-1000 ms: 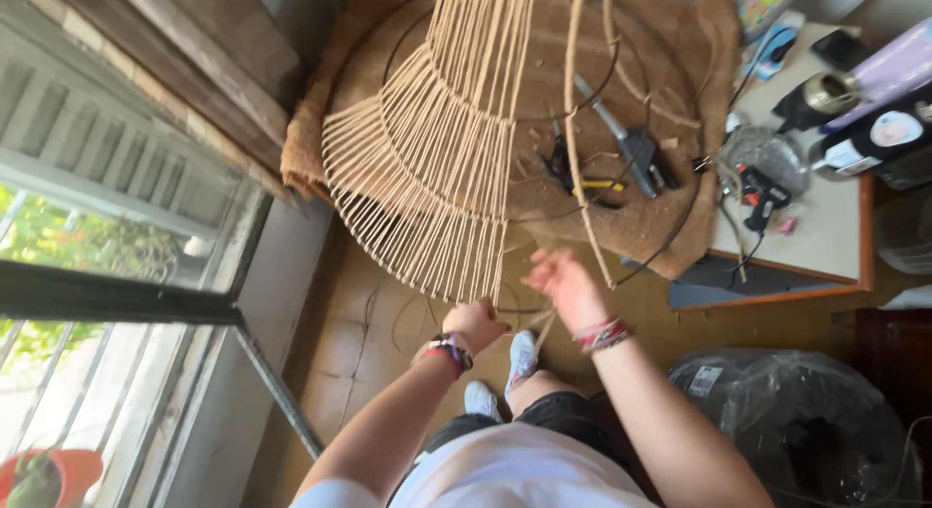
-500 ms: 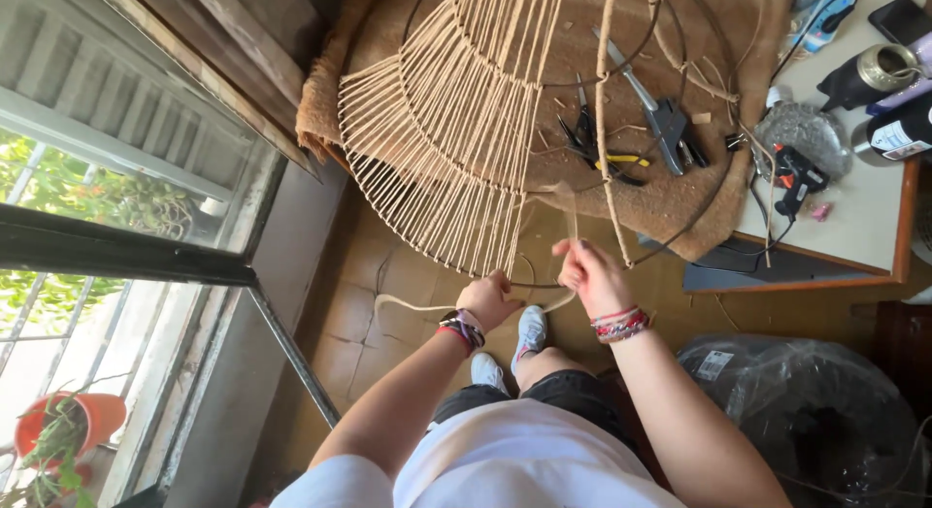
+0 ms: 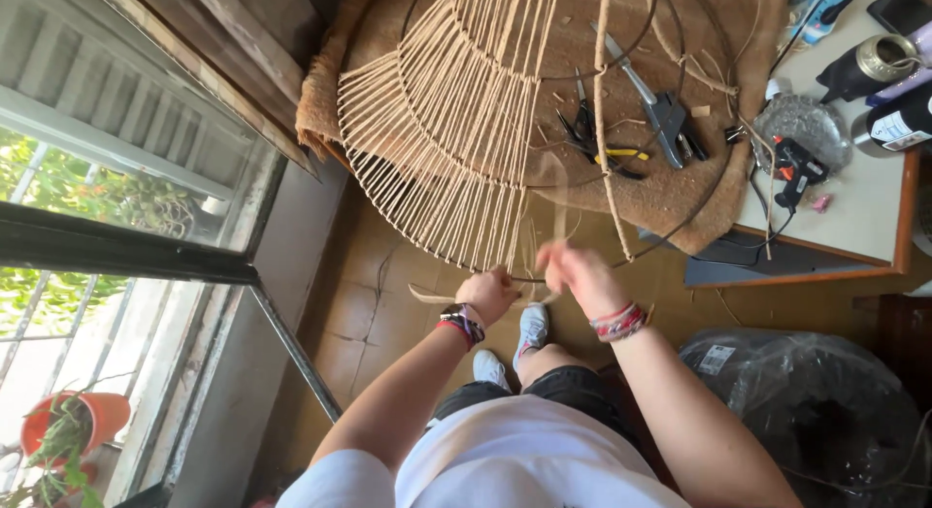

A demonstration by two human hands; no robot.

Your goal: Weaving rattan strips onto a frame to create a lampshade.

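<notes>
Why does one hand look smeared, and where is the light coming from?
Head view: the right hand is motion-blurred at the wire ring, the left hand sharper; daylight enters through the window on the left, bright outside; straight window bars bow slightly, a wide-lens distortion.

White short-sleeved shirt, dark shorts — beaded wristbands, grey sneakers.

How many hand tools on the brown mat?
3 that I can make out: dark pliers at mat centre, yellow-handled cutters just beside them, grey pliers further right. Others may hide behind the rattan frame.
</notes>
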